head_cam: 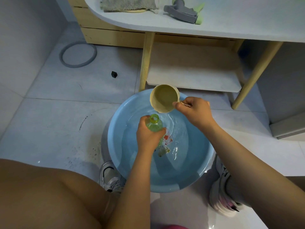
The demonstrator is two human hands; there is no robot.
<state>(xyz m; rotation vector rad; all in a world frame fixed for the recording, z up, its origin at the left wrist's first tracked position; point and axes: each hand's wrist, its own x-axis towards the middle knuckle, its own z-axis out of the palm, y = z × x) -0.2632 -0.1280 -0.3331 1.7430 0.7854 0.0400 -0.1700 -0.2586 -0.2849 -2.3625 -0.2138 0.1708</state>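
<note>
Over the middle of the round blue plastic basin (115, 146), which holds shallow water, our left hand (148, 138) grips the clear green plastic bottle (154, 123). Our fingers are curled round its body and its open neck points up. Over the basin's far side, the pale yellow round cup (164, 98) tips toward that neck, and our right hand (194, 111) pinches the cup's handle. The neck is narrow, so we judge it best to bring the cup's lip right above it, lean the bottle slightly to meet it, and pour thinly. Any spill falls back into the basin.

Well beyond the basin to the left, a grey ring (77, 54) lies on the tiled floor, with a small black block (114, 74) nearer. Just behind the far rim stands a pale wooden table leg (146, 63). It is close to the cup, so we leave elbow room there. On the tabletop above lie a grey cloth (125, 4) and a grey-and-green tool (183, 11).
</note>
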